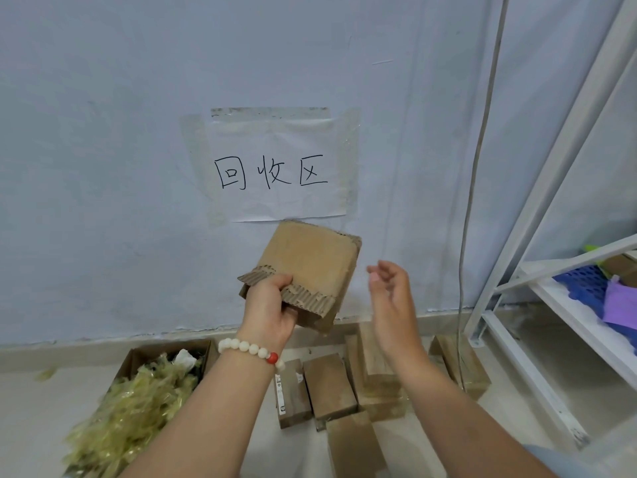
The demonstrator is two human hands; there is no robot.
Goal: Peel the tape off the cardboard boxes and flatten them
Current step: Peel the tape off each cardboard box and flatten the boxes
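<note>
**Flattened box held up in the left grip, right grip free beside it**

The cardboard box point(310, 267) is pressed flat and held upright in the air in front of the wall. The left grip point(270, 305) pinches its lower left corner, thumb on the near face and fingers behind. Most of the panel therefore stands above and to the right of that grip. Where the thumb lies, the outer paper is torn away and bare corrugation shows. I can see no tape on this face. Holding it by one corner leaves the face open to view, probably so it can be checked or passed on.

The right grip point(389, 298) holds nothing, its fingers loosely curled. It is just right of the box and apart from it, well placed to take the free edge.

Below both grips, the unflattened boxes point(329, 388) lie close together on the floor by the wall. Below and left of the left grip stands an open carton point(165, 346) heaped with peeled tape point(131, 408), which is likely where the strips are being put.
</note>
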